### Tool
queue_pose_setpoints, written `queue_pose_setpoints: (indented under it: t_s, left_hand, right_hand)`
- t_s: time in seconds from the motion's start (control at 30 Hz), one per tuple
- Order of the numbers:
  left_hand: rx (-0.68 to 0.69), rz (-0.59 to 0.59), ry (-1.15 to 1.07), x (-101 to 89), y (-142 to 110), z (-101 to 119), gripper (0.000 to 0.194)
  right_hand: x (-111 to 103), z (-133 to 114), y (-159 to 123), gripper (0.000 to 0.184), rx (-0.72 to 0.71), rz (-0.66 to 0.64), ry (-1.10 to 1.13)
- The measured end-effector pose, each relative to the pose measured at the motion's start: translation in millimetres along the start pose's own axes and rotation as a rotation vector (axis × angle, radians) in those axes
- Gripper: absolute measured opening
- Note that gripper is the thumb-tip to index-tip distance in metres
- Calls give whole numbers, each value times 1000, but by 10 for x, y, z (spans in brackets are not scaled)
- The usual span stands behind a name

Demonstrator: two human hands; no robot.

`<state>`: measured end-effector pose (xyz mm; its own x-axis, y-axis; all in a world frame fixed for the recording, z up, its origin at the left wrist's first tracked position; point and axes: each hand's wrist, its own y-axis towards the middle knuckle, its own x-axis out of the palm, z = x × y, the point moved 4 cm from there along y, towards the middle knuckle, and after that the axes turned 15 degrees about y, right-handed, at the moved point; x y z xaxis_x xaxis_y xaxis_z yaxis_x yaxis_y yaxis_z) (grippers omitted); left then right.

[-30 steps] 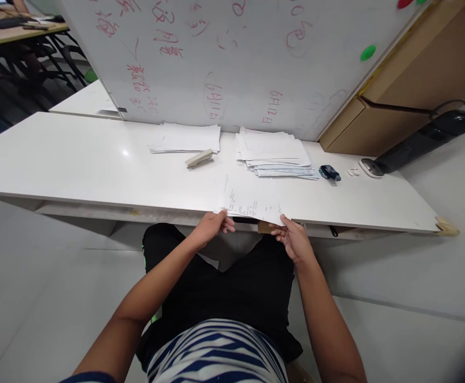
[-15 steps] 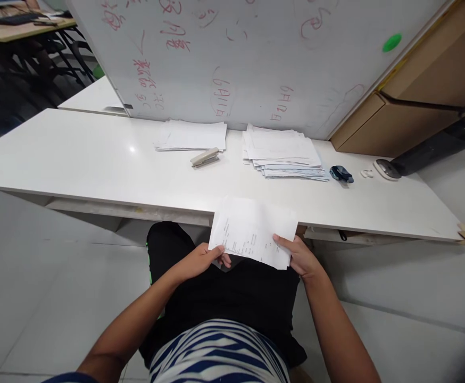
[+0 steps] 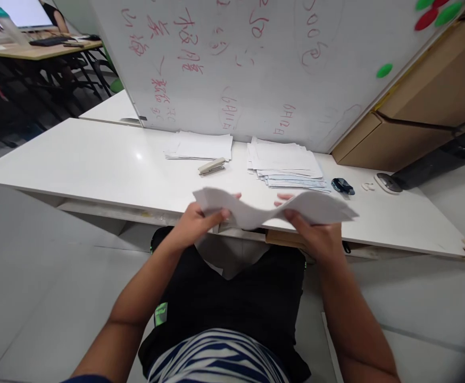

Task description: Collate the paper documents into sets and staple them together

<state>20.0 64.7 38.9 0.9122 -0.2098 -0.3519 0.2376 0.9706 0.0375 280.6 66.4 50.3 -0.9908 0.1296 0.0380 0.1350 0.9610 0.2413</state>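
Both my hands grip white paper sheets (image 3: 252, 213) just above the desk's front edge. The sheets sag in the middle and curve up toward both ends. My left hand (image 3: 200, 221) is closed on the left part, thumb on the near side. My right hand (image 3: 316, 231) pinches the right part, its thumb on the near side and some fingertips showing beyond. How many sheets there are I cannot tell. Beyond them on the desk lie a beige stapler (image 3: 212, 166), a thin paper stack (image 3: 200, 145) and a thicker paper stack (image 3: 286, 159).
The white desk (image 3: 108, 159) runs across the view, with a whiteboard (image 3: 256, 64) standing at its back. To the right are a dark smartwatch-like item (image 3: 342, 186), a computer mouse (image 3: 388, 183) and cardboard boxes (image 3: 376, 135). Another person's arm (image 3: 60, 20) shows at a far desk.
Both hands have raised the paper sheets from lap level toward the desk. The sheets have gone from nearly flat, print showing, to bent in a curve. The head view has shifted slightly.
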Motion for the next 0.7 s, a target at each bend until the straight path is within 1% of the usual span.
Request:
queue_pose_setpoints:
  t_s: [0.03,0.07,0.1,0.17,0.23,0.3,0.37,0.5,0.57,0.63,0.7]
  left_hand:
    - [50,46,25,-72,102,72,47]
    - [75,85,47,-128,204,91,51]
    - [81,109,68,-162,300,63,54]
    - [43,135,101,-179,450,-87,58]
    - [-14,146,128,-156,525,-258,60]
    - [-45,137,164,-116,533,-357,59]
    - [-50,118,208,-75,512,-374,57]
    - [-53,101,235,-18,500,-351,57]
    - [-29,120,203,-8,516,-361,57]
    - [-2,152,182,-11,532,-385,55]
    - [-5,172,185,-17,539,-420,55]
  right_hand:
    - [56,-42,96,42,-69,33,15]
    - [111,-36,185,47,-109,66,26]
    - [163,15,266,51,-119,95,39]
    - [274,212,389,54,-71,75,54]
    - [353,442,452,57,24,22,55]
    - [381,610,467,59,105,-12,49]
    - [372,685,463,57,136,-12,61]
    - [334,714,457,49,152,31,140]
    - [314,725,456,46,143,47,172]
    - [287,730,448,44,100,58,202]
    - [267,747,425,44,82,48,199]
